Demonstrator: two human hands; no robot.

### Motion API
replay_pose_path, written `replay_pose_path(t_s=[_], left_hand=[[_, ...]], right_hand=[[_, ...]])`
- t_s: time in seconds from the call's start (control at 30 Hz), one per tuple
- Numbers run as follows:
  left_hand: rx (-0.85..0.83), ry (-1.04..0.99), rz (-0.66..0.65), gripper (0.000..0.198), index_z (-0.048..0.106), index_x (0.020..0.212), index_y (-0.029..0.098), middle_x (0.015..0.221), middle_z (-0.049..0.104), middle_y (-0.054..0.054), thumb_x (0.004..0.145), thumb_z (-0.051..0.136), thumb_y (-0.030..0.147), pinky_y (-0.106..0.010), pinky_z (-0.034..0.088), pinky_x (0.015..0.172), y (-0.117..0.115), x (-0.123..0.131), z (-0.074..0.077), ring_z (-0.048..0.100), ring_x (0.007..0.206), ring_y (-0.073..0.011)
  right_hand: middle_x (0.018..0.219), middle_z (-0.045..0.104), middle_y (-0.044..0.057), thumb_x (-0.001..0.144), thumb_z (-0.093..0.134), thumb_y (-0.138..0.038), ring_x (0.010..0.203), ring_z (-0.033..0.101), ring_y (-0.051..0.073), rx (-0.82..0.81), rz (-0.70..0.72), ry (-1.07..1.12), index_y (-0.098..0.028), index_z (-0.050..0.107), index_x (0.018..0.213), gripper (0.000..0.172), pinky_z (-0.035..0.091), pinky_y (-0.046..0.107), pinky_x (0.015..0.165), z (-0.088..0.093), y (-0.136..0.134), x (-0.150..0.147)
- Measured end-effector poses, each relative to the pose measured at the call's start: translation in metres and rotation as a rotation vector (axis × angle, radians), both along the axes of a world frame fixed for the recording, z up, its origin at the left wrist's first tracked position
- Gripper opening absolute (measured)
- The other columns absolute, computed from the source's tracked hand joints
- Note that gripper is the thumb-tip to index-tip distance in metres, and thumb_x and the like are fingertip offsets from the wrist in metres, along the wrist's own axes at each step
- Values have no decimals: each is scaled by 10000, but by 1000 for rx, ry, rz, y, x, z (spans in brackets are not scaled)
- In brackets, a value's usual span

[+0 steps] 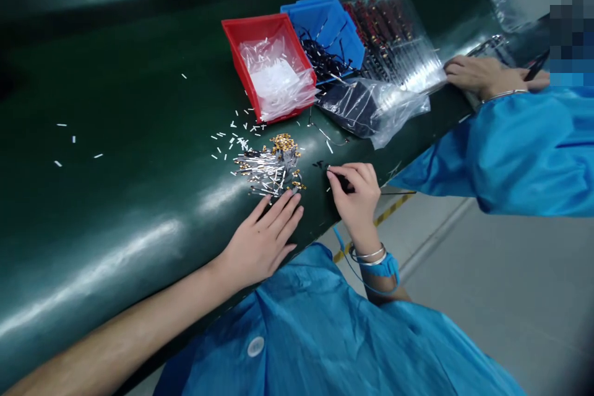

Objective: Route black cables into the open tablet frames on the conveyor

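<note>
My left hand (pixel 266 238) lies flat near the front edge of the green work surface, fingers stretched out. Its fingertips touch the near side of a pile of thin parts (pixel 266 170), silvery-white strips with gold-coloured ends. To the right, the thumb and forefinger of my right hand (pixel 359 195) are pinched together close above the surface. A tiny dark and whitish piece shows at those fingertips, too small to name. A few small black bits (pixel 318 164) lie just left of the pinch. Around my right wrist is a blue strap (pixel 383 266) with a cord.
Behind the pile stand a red bin (pixel 236 52) with small white pieces in plastic and a blue bin (pixel 355 43) of black cables. A clear tray (pixel 420 65) and a plastic bag (pixel 371 108) lie right. White slips are scattered about. A co-worker's hand (pixel 477 74) works far right.
</note>
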State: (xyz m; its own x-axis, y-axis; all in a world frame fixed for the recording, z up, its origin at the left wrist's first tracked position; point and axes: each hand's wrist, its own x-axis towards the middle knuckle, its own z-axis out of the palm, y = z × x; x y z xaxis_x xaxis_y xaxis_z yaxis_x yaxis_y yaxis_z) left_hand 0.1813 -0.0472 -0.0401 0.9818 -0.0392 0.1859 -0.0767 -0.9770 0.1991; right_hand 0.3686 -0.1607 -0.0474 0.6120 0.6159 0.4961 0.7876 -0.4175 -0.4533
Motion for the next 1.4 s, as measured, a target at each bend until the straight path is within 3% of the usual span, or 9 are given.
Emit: replay_pose_path(t_s=[0.23, 0.5, 0.67, 0.8, 1.03, 1.17, 1.4], left_hand=[[-16, -55, -30, 501, 517, 1336, 63, 1449, 437, -152, 964, 384, 372, -425, 204, 1165, 1, -2, 0, 354, 1380, -273], [-46, -95, -30, 452, 549, 1299, 50, 1435, 451, -158, 966, 391, 310, -410, 230, 1161, 0, -4, 1, 371, 1373, -266], [-49, -89, -37, 454, 552, 1297, 47, 1433, 453, -156, 968, 386, 312, -414, 257, 1150, 0, -3, 0, 379, 1368, -268], [-35, -74, -35, 475, 538, 1312, 48, 1447, 433, -162, 976, 359, 333, -430, 263, 1139, 0, -3, -1, 366, 1375, -276], [-20, -20, -39, 509, 503, 1351, 67, 1476, 396, -141, 972, 370, 379, -435, 250, 1147, 0, -2, -2, 332, 1394, -272], [-25, -14, -32, 549, 473, 1374, 60, 1482, 384, -147, 963, 390, 413, -446, 240, 1148, 0, -2, -3, 316, 1401, -280], [-18, -17, -43, 605, 449, 1387, 58, 1491, 362, -170, 953, 394, 474, -448, 226, 1150, -1, -1, -5, 287, 1415, -284]], right_hand=[[747, 652, 40, 855, 594, -203, 752, 561, 187, -76, 71, -30, -206, 660, 753, 122, 475, 335, 677, 2, 16, 2], [656, 609, 1, 826, 644, -235, 636, 526, 145, -139, 25, 92, -203, 631, 708, 124, 436, 294, 580, 17, -5, -6], [761, 655, 21, 845, 619, -251, 690, 558, 157, -143, 218, 198, -229, 703, 825, 89, 435, 308, 575, 22, -9, 13], [780, 658, 28, 833, 637, -263, 744, 577, 171, -172, 318, 212, -234, 699, 767, 95, 440, 321, 601, 15, -5, 19], [829, 657, 43, 862, 612, -238, 790, 590, 181, -138, 217, 167, -214, 686, 848, 79, 449, 327, 619, 8, -11, 8], [803, 645, 36, 859, 610, -216, 782, 586, 176, -126, 181, 168, -209, 671, 794, 89, 448, 323, 623, 8, -13, 2], [783, 632, 17, 845, 629, -186, 768, 582, 153, -35, 116, 183, -193, 653, 785, 65, 451, 290, 605, 8, -1, -34]])
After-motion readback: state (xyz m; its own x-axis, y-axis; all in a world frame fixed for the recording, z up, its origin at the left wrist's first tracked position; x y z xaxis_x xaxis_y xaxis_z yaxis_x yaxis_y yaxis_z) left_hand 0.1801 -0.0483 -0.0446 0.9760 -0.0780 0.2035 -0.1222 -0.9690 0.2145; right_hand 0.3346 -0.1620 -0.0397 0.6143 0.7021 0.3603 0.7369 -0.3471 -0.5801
